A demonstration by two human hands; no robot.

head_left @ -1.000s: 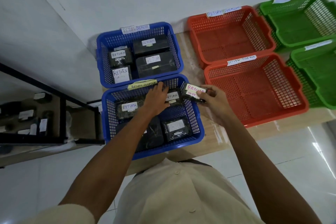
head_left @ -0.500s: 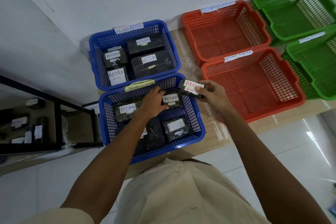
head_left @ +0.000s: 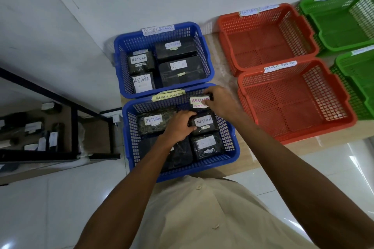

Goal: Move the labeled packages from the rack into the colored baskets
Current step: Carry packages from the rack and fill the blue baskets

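Package marked RETURN (head_left: 199, 101): pinched at its right end by right grip (head_left: 221, 103), fingers curled round it, just above far right corner of near blue basket (head_left: 233, 147). Lay long axis left to right. Left grip (head_left: 179, 126) curled on seated package (head_left: 204, 124) just nearer, probably clearing room.

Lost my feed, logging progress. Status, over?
Right hand pinching pink-lettered package over near blue basket. Left hand gripping RETURN package inside it. Nothing seen blocking.
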